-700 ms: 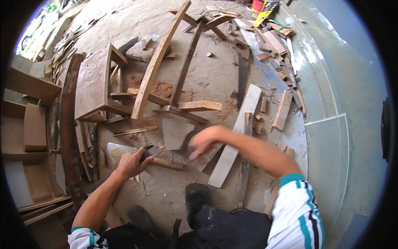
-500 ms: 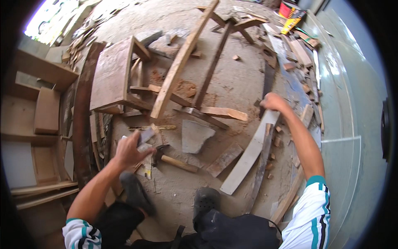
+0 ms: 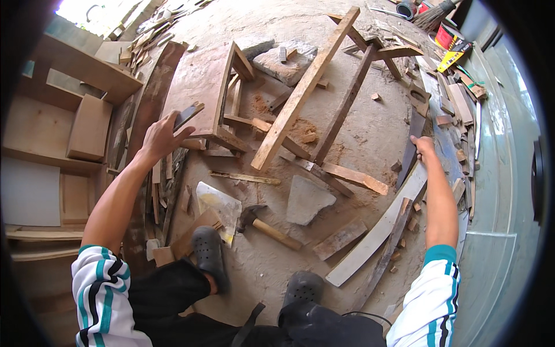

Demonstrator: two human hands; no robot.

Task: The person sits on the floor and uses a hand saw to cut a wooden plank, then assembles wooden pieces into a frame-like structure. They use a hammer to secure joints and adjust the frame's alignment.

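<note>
My left hand (image 3: 160,136) closes on a short flat grey piece (image 3: 186,116) with a pale wooden end. It is held beside the near left side of a small wooden box-like frame (image 3: 199,78). My right hand (image 3: 426,149) has its fingers curled at the dark blade of a handsaw (image 3: 409,147), whose wooden handle points away from me. Just below that hand is the top end of a long pale grey board (image 3: 378,231). A claw hammer (image 3: 272,233) lies between my feet and the frame, with a white slab (image 3: 218,211) to its left.
A wooden frame with a long pale beam (image 3: 306,89) stands ahead. Flat stones (image 3: 309,199), planks and offcuts litter the floor. Wooden cabinet parts (image 3: 52,124) stand at left; glass sheets (image 3: 491,202) line the right. A yellow and black saw (image 3: 454,53) stands far right.
My left hand has moved left and away from the hammer with the grey piece, uncovering the white slab. My right hand stays at the saw blade. The view has shifted.
</note>
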